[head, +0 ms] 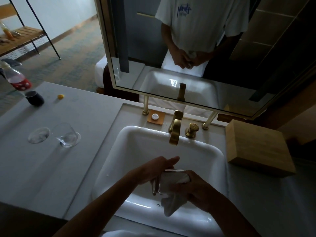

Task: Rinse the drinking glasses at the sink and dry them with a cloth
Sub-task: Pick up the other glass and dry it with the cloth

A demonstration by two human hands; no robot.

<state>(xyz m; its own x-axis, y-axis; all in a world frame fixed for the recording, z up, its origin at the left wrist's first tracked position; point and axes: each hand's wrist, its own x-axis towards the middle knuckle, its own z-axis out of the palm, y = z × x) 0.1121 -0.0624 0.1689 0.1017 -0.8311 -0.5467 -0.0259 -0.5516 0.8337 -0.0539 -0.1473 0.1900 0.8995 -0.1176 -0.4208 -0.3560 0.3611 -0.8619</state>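
I have both hands over the white sink (130, 151). My left hand (153, 170) grips a clear drinking glass (161, 183) tipped on its side, fingers wrapped around its far wall and the thumb stretched out toward the brass faucet (176, 129). My right hand (196, 190) is curled around a pale cloth (172, 200) bunched against the glass's open end; I cannot tell how far the cloth goes inside. A tail of cloth hangs below my right hand toward the basin's bottom. The glass sits between the two hands, touching both.

Well to the left of my left hand, on the grey tabletop (77, 168), stands an upright empty glass (66, 135) with a round glass coaster (39, 135) just beside it. Farther off that way are a dark cup (34, 98) and a plastic bottle (17, 79). To the right of my right hand sits a wooden box (256, 147).
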